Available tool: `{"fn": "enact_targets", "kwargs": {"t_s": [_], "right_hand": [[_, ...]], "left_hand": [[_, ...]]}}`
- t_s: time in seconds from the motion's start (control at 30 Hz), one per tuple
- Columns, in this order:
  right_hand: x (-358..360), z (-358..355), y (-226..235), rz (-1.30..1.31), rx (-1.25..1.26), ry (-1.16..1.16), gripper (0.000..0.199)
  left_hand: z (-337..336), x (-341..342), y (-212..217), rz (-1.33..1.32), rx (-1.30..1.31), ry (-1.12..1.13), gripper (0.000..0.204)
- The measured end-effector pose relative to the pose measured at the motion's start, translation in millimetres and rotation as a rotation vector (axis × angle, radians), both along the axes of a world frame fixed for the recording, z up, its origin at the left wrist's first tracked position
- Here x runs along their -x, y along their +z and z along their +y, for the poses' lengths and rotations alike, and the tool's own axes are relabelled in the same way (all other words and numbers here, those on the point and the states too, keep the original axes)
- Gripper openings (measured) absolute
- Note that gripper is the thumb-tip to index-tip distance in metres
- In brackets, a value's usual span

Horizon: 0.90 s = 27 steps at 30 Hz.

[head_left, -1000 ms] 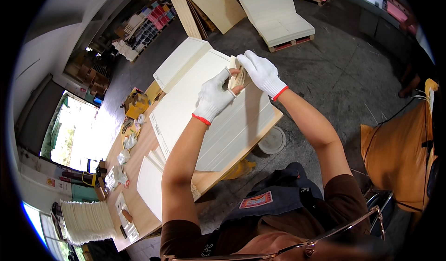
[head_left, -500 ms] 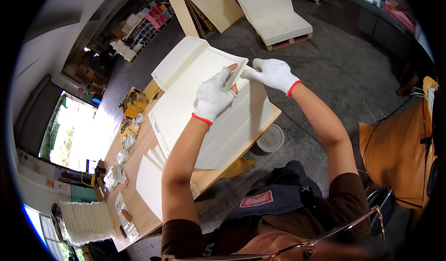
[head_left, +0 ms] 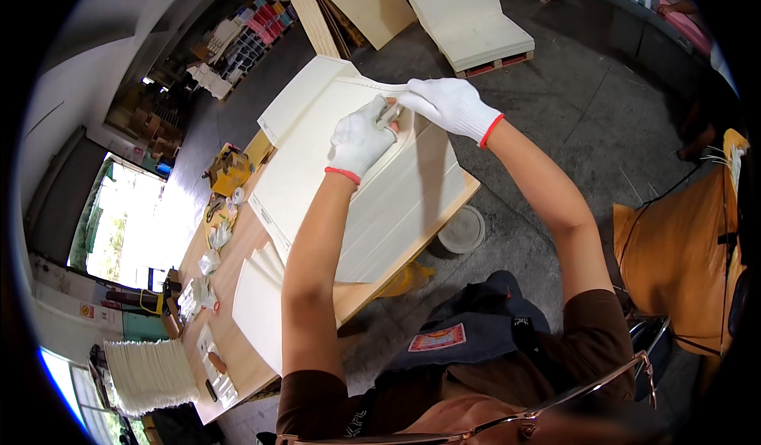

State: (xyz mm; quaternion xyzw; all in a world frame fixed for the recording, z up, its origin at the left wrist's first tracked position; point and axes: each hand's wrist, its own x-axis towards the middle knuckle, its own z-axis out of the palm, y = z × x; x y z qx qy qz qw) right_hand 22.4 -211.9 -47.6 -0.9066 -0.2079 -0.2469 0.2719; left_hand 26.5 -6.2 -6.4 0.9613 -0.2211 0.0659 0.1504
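A large white paper sheet (head_left: 309, 144) lies on top of a stack of white sheets (head_left: 388, 215), its far right corner curled up. My right hand (head_left: 453, 109), in a white knitted glove with a red cuff, grips that lifted corner with its fingertips. Beside it, my left hand (head_left: 361, 140), gloved alike with bare thumb and index tips, has its fingers curled at the same raised edge. The sheet partly hides what lies under these fingers. Several narrower white sheets (head_left: 255, 302) are fanned out by my left forearm.
The wooden table (head_left: 226, 286) carries plastic bags (head_left: 194, 298) and a yellow box (head_left: 230, 171) along its left side. A round bucket lid (head_left: 461, 229) is low beside the table. A pallet stack of white boards (head_left: 479, 41) stands beyond, an orange sack (head_left: 674, 267) to the right.
My right hand has moved left and slightly up, bringing the sheet's corner over and curling it. The left hand has shifted slightly left, its fingers now more bent.
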Motion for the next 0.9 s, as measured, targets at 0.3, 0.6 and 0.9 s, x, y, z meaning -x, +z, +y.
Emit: {"fn": "enact_targets", "kwargs": {"t_s": [0.3,0.6,0.9], "right_hand": [[4.5,23.7,-10.6,0.296,-0.507,-0.105,0.061],[7.3,23.4,-15.4,0.281,-0.509,-0.102,0.06],[1.1,23.5,-20.5,0.261,-0.482,-0.106,0.058]], "left_hand": [[16.8,14.9,-8.5,0.137,0.367,-0.15,0.038],[17.7,10.3,-16.5,0.091,0.434,-0.17,0.039],[14.7,12.4,-13.8,0.082,0.282,-0.121,0.034]]}}
